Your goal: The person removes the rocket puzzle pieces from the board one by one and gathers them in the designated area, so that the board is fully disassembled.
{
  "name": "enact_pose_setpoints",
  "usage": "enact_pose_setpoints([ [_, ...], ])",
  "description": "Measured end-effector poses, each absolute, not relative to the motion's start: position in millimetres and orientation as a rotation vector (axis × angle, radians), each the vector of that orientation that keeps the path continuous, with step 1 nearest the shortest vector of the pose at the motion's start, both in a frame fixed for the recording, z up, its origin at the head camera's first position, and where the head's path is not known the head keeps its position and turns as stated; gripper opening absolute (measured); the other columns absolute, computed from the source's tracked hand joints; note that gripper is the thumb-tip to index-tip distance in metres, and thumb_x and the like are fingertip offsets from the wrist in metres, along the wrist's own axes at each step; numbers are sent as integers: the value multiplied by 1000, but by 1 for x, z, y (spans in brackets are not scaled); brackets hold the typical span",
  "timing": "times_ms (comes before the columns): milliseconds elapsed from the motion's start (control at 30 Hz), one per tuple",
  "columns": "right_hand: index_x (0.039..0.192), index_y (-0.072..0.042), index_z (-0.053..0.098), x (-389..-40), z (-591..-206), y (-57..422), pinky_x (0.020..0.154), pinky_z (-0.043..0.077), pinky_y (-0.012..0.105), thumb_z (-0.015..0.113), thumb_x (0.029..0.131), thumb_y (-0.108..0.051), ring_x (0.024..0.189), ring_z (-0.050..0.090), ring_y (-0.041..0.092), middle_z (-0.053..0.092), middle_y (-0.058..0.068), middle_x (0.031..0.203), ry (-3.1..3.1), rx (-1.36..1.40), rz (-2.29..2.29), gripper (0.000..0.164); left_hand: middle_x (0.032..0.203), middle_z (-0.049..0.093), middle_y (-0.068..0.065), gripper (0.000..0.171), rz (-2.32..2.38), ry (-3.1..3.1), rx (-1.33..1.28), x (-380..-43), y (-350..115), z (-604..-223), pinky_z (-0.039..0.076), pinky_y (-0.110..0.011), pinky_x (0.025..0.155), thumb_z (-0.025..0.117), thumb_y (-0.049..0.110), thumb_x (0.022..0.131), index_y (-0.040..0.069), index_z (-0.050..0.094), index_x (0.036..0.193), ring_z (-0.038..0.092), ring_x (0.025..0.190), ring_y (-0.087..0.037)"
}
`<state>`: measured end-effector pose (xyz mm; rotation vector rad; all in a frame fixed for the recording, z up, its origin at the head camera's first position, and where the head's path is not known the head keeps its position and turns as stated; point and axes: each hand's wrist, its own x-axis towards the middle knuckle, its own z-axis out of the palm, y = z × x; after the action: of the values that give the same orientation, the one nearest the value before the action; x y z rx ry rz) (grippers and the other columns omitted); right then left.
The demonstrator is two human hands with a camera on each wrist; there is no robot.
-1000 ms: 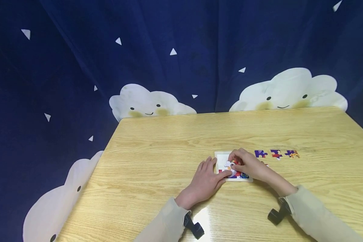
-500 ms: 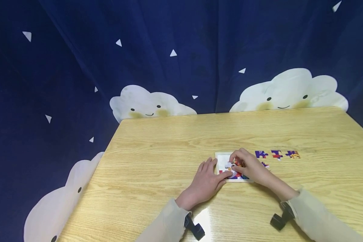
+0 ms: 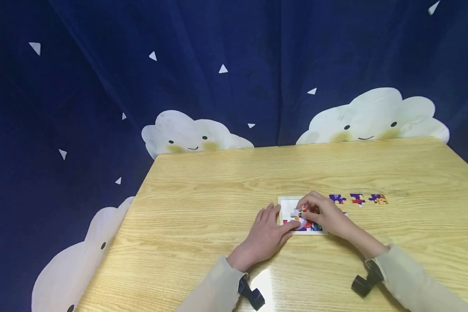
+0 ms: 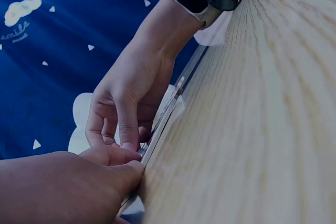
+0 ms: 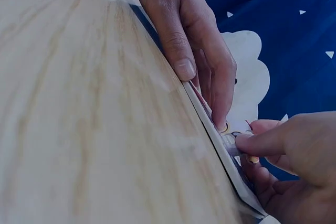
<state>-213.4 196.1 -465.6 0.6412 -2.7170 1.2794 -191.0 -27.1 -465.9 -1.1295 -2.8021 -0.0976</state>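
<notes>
A small white-rimmed puzzle tray [image 3: 308,233] lies on the table, with colourful jigsaw pieces fitted along its lower part. My right hand [image 3: 326,215] is over the tray and pinches a whitish puzzle piece [image 5: 229,141] between thumb and fingers, down at the pieces in the tray. My left hand [image 3: 260,237] rests at the tray's left side with its fingers extended. One of its digits reaches across the lower rim onto the laid pieces, and its fingertip [image 5: 221,121] is right beside the pinched piece. The right hand covers the tray's right part.
Three loose puzzle pieces lie in a row right of the tray: a purple one [image 3: 337,199], a purple-red one [image 3: 357,199] and a purple-orange one [image 3: 378,199]. Another loose piece [image 3: 345,213] is partly hidden behind the right hand. A dark blue curtain [image 3: 218,34] hangs behind the table.
My right hand has shifted very slightly to the right and its wrist has turned a little, still pinching the puzzle piece. The left hand stays in place on the tray.
</notes>
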Motion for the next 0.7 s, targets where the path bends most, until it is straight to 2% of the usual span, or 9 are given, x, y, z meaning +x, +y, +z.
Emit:
enact_pose_setpoints([
  [467,96,-17,69,-214,-465,201,66,47,19,68,88,-2,75,54,2,63,0,91,-2714,624,1311,18,150,42,-20,37,-127,-2836,-1125,-191,-27,-464,35,-50,114,40,41,104,43,50,140,38,142,-39],
  [700,97,-14,71,-219,-465,204,66,48,20,70,88,-6,75,56,2,65,2,92,-2687,568,1398,12,151,42,-20,37,-125,-2844,-1126,-191,-27,-464,34,-50,115,40,41,104,44,50,140,37,143,-39],
])
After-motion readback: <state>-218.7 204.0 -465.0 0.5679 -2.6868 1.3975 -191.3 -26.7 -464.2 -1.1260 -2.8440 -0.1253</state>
